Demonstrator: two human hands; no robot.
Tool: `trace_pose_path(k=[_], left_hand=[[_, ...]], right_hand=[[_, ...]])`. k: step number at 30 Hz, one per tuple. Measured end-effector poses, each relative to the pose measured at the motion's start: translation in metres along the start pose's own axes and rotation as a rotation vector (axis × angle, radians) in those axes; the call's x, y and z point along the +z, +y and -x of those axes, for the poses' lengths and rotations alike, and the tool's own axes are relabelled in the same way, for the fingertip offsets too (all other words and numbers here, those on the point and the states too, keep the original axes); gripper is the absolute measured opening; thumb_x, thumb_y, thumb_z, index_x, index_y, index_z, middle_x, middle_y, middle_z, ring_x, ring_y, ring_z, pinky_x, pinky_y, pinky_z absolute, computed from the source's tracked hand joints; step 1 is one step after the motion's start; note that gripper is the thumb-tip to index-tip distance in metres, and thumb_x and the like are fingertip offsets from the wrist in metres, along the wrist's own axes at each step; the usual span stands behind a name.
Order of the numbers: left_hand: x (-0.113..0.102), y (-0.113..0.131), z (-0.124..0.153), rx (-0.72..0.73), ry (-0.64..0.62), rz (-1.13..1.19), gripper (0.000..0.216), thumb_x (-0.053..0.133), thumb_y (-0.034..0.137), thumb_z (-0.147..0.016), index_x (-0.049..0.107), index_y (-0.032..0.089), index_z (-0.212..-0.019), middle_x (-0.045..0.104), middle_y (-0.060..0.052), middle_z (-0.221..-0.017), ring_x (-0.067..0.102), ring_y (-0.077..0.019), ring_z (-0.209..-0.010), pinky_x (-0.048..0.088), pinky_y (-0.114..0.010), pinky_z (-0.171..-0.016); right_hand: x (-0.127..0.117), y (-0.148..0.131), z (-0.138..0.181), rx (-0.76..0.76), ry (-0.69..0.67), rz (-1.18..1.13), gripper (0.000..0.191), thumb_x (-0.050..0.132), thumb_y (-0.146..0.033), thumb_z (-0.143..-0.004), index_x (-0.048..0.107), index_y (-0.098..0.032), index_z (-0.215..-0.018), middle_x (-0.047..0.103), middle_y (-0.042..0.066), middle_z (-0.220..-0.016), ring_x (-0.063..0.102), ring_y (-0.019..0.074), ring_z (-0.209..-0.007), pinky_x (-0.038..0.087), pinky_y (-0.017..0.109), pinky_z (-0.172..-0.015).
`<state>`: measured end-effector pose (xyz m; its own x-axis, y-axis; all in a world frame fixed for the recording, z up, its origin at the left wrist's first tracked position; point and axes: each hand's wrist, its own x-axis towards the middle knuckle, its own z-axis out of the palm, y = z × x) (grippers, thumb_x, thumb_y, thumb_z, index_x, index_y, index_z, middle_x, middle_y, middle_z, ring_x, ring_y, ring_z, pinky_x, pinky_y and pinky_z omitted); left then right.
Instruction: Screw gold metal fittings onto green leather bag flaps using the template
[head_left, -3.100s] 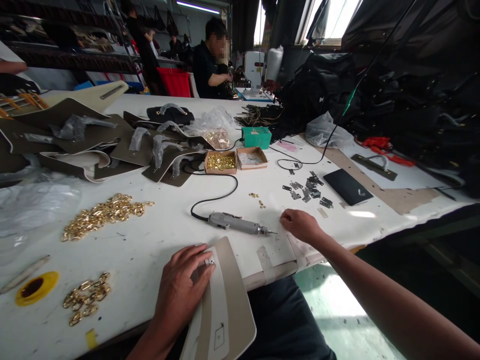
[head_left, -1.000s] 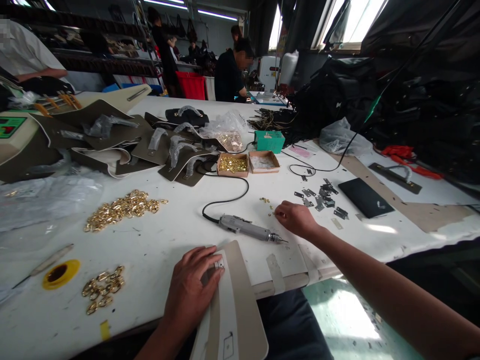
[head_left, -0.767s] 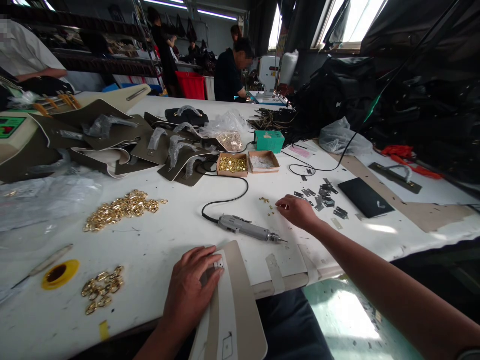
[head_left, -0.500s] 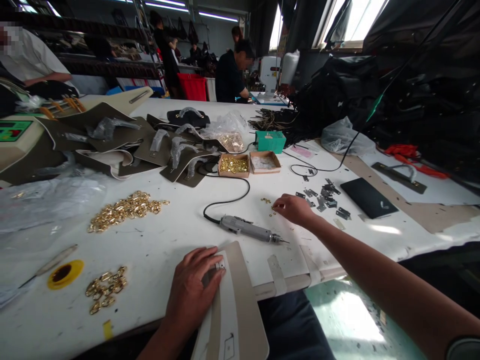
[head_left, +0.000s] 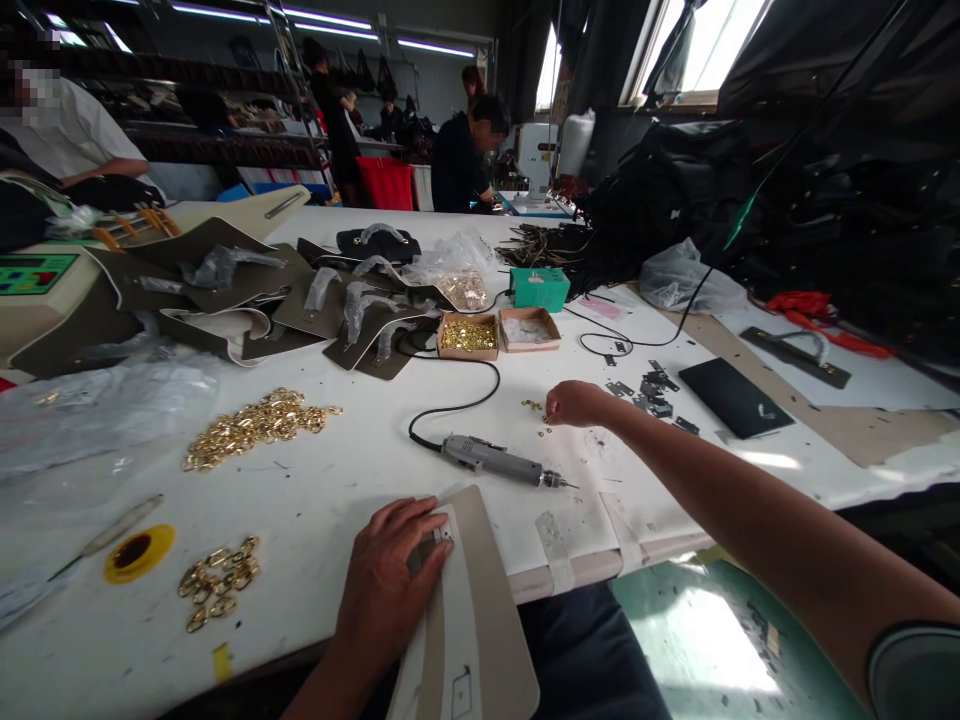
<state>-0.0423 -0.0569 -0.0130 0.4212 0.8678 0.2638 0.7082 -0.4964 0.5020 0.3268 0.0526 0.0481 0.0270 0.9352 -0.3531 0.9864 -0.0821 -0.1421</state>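
Observation:
My left hand (head_left: 391,572) grips a beige leather-like panel (head_left: 499,610) at the table's front edge. Its thumb and fingers lie around a small metal plate (head_left: 445,532) on the panel's pale strip. Farther up the table, my right hand (head_left: 579,403) has its fingertips pressed together beside a few small brass-coloured pieces (head_left: 532,404). What sits between those fingertips, if anything, is too small to make out. Between the two hands lies a grey corded electric screwdriver (head_left: 491,459), its bit pointing right.
Gold-coloured rings and clasps (head_left: 262,428) are heaped at left. Behind stand a cardboard box of brass bits (head_left: 469,350) and a green box (head_left: 540,288). Dark metal plates (head_left: 651,390) and a black notebook (head_left: 735,396) lie right. Co-workers sit and stand beyond the table.
My right hand has drawn in slightly at the brass pieces, its fingers more curled. The left hand keeps its hold on the panel. The view has shifted a little.

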Motion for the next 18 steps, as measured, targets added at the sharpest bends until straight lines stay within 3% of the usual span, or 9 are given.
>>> trace_pose_path(k=[10,18], left_hand=[[-0.0003,0.0001,-0.0013,-0.001,-0.001,-0.003,0.026,0.065,0.037,-0.089,0.075,0.03,-0.112,0.073,-0.003,-0.127,0.058,-0.0318,-0.124,0.049,-0.055,-0.102],[-0.0002,-0.0002,-0.0007,0.023,0.018,-0.055,0.026,0.065,0.038,-0.089,0.075,0.031,-0.111,0.074,-0.002,-0.126,0.061,-0.0311,-0.123,0.053,-0.054,-0.1]], right_hand=[[0.0014,-0.0027,0.0019,0.044,-0.022,0.02,0.023,0.071,-0.034,-0.079,0.08,-0.025,-0.098,0.077,0.006,-0.106,0.07,0.0273,-0.096,0.052,0.034,-0.077],[0.003,-0.0026,0.0041,0.053,-0.025,0.002,0.024,0.067,-0.034,-0.082,0.079,-0.026,-0.102,0.077,0.006,-0.108,0.07,0.0257,-0.097,0.052,0.032,-0.078]])
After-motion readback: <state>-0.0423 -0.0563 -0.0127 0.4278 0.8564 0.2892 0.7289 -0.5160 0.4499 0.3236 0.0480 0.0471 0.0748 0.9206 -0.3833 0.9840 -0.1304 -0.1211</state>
